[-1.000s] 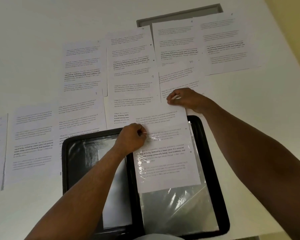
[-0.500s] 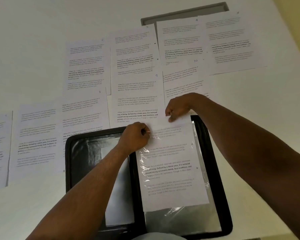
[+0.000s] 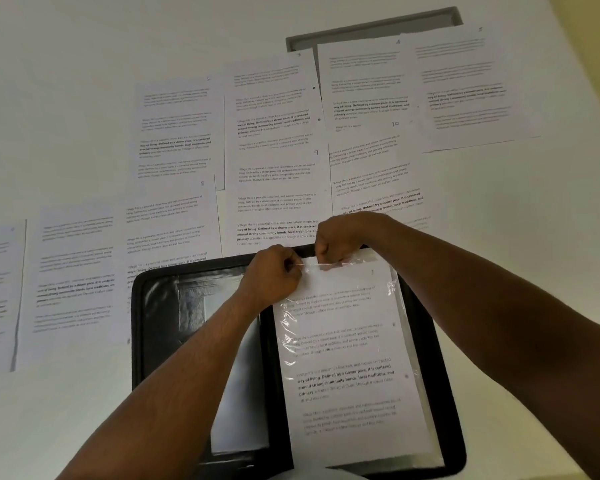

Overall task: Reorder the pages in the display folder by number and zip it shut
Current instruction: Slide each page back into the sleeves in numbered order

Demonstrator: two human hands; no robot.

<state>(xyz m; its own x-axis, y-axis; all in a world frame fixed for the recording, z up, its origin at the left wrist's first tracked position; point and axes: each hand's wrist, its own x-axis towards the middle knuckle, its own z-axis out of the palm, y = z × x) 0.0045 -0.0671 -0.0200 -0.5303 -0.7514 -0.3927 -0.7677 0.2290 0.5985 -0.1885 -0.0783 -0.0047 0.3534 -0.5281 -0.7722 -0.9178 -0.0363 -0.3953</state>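
Head view looks down on a black zip folder (image 3: 426, 341) lying open on a white surface (image 3: 66, 410), close to the person. Its right half carries a clear plastic sleeve (image 3: 395, 285), glossy and crinkled along its left edge, and a printed page (image 3: 347, 368) sits inside it, reaching almost down to the sleeve's bottom edge. That page shows several paragraphs of small text, one block in bold, with a handwritten number near its top right corner that is too faint to read. The folder's left half is a dark inner cover with a pale sheet (image 3: 238, 393) tucked low in its pocket.

The left hand (image 3: 274, 275) has its fingers curled and pinches the sleeve's top edge at the left corner. The right hand (image 3: 338, 242) is curled too, gripping the same top edge just beside it, over the folder's upper rim.

Beyond the folder, loose pages (image 3: 278, 140) lie spread over the surface in overlapping rows; handwritten numbers such as 10 (image 3: 395, 124) and 4 (image 3: 398, 41) mark some corners. A grey recessed slot (image 3: 371, 27) shows in the surface behind the farthest sheets.
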